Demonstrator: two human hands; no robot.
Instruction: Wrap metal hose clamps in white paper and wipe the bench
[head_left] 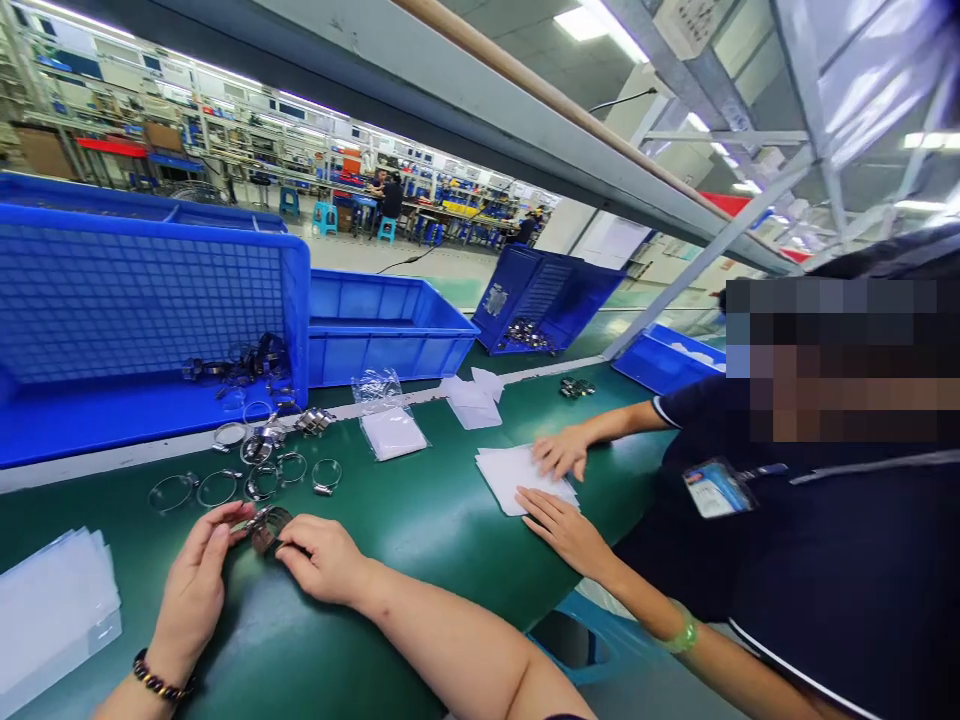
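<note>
Left hand (193, 575) and right hand (324, 560) pinch shiny round metal clamps (265, 530) over glossy green tabletop (405, 510); loose silver ring clamps (260, 480) just beyond.

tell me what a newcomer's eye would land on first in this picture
Probably the large blue crate at the back left, its open side facing the viewer. Next, nearer and left of centre, the left hand and right hand meet at shiny metal clamps, with loose metal rings just beyond. At the right, a co-worker's hands are on white sheets.
</note>
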